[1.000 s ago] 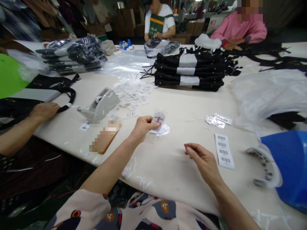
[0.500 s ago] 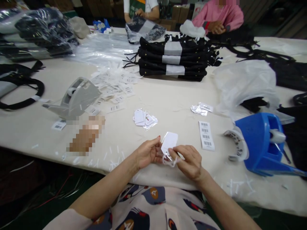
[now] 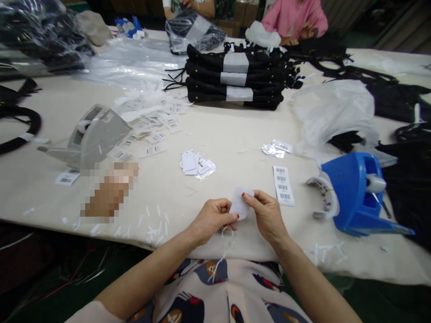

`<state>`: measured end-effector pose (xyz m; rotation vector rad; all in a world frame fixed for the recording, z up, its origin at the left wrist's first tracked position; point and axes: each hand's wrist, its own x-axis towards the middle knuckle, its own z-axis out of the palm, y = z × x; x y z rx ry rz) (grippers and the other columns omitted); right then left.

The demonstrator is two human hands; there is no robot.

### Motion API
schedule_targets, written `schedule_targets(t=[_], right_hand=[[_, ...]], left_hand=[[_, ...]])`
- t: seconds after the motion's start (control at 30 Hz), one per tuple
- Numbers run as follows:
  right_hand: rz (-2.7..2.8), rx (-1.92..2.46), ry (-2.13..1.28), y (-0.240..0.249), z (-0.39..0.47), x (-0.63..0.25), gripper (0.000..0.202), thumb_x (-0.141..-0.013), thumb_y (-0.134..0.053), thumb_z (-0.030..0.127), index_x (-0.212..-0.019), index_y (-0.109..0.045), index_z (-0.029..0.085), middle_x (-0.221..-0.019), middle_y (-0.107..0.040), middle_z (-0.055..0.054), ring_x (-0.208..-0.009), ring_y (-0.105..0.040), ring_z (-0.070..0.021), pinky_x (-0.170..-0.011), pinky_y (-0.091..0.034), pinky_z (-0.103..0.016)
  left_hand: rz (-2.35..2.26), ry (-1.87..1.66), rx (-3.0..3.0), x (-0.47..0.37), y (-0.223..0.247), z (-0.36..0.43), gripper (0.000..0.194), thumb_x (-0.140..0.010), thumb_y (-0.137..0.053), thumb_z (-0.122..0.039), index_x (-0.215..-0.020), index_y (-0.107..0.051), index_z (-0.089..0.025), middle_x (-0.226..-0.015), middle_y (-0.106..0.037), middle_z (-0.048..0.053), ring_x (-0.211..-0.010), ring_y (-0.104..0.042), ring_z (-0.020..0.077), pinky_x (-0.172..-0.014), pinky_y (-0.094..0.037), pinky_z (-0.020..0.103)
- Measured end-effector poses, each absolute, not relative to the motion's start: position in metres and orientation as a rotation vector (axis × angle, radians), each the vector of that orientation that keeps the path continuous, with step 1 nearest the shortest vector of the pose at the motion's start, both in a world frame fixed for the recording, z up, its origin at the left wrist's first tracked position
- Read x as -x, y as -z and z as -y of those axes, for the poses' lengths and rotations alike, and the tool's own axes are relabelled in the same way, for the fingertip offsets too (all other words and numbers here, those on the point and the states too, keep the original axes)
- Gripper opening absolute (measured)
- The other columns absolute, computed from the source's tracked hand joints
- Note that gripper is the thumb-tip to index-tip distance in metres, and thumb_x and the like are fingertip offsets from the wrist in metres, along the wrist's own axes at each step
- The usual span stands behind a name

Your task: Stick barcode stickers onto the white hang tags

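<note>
Between my two hands, near the table's front edge, is a white tag (image 3: 239,204). My left hand (image 3: 215,220) pinches its lower left side, and a white string (image 3: 227,242) hangs down from there over my shirt. My right hand (image 3: 267,215) grips the tag's upper right edge with thumb and fingers. Beyond my hands lies a small pile of white tags (image 3: 189,163), some in clear film. A strip of barcode labels (image 3: 283,185) lies flat to the right of my hands.
A blue tape dispenser (image 3: 353,193) stands at the right, a grey dispenser (image 3: 101,134) at the left by scattered barcode labels (image 3: 158,123). Stacked black bundles (image 3: 235,78) lie farther back. Two people sit across the table (image 3: 218,130). Plastic-wrapped goods (image 3: 43,38) fill the back left.
The tag has turned and tilted between my hands. My right hand has shifted up to its upper edge, and the string now hangs down below my left hand. The view has shifted slightly.
</note>
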<state>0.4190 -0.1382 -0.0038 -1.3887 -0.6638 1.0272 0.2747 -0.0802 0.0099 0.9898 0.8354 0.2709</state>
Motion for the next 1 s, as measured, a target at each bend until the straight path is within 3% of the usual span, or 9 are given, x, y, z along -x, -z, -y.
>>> schedule_targets(t=[0.27, 0.47, 0.6, 0.73, 0.87, 1.0], right_hand=[[0.478, 1.363, -1.024, 0.011, 0.139, -0.411, 0.02, -0.064, -0.074, 0.035, -0.065, -0.065, 0.017, -0.062, -0.06, 0.001, -0.058, -0.05, -0.0126, -0.057, -0.041, -0.025], [0.497, 1.362, -1.095, 0.013, 0.145, -0.404, 0.02, -0.068, -0.071, 0.036, -0.074, -0.068, 0.016, -0.07, -0.064, -0.001, -0.061, -0.053, -0.0138, -0.061, -0.042, -0.027], [0.481, 1.35, -1.088, 0.016, 0.147, -0.403, 0.02, -0.069, -0.07, 0.035, -0.073, -0.067, 0.015, -0.068, -0.063, -0.001, -0.061, -0.052, -0.0135, -0.061, -0.041, -0.026], [0.447, 1.285, -1.029, 0.023, 0.15, -0.398, 0.018, -0.071, -0.07, 0.033, -0.079, -0.068, 0.017, -0.072, -0.063, 0.0, -0.066, -0.052, -0.014, -0.064, -0.041, -0.026], [0.481, 1.27, -1.109, 0.023, 0.154, -0.405, 0.02, -0.074, -0.067, 0.034, -0.085, -0.068, 0.018, -0.073, -0.062, 0.0, -0.069, -0.052, -0.0148, -0.066, -0.04, -0.027], [0.606, 1.439, -1.014, 0.015, 0.154, -0.427, 0.021, -0.073, -0.067, 0.038, -0.073, -0.066, 0.018, -0.06, -0.053, 0.003, -0.058, -0.042, -0.0106, -0.056, -0.033, -0.023]], left_hand=[[-0.981, -0.259, -0.939, -0.276, 0.0, 0.085, 0.021, -0.063, -0.063, -0.031, -0.063, -0.051, -0.013, -0.053, -0.06, 0.001, -0.035, -0.05, 0.0077, -0.036, -0.032, 0.017], [-0.963, -0.308, -0.944, -0.28, 0.0, 0.084, 0.019, -0.063, -0.062, -0.029, -0.063, -0.052, -0.013, -0.052, -0.059, 0.0, -0.036, -0.05, 0.0082, -0.036, -0.031, 0.017], [-0.92, -0.31, -1.041, -0.282, -0.006, 0.081, 0.021, -0.068, -0.06, -0.033, -0.066, -0.052, -0.013, -0.056, -0.058, -0.001, -0.039, -0.05, 0.0074, -0.039, -0.034, 0.017], [-0.909, -0.39, -1.216, -0.284, -0.008, 0.078, 0.026, -0.072, -0.061, -0.037, -0.084, -0.061, -0.014, -0.054, -0.053, -0.005, -0.042, -0.043, 0.0052, -0.04, -0.031, 0.016], [-0.912, -0.476, -1.143, -0.284, -0.003, 0.074, 0.022, -0.068, -0.065, -0.034, -0.071, -0.064, -0.012, -0.059, -0.057, -0.001, -0.049, -0.044, 0.0054, -0.044, -0.031, 0.016], [-0.867, -0.356, -1.121, -0.281, -0.001, 0.066, 0.021, -0.064, -0.067, -0.032, -0.069, -0.064, -0.012, -0.062, -0.06, 0.0, -0.055, -0.049, 0.0082, -0.051, -0.036, 0.019]])
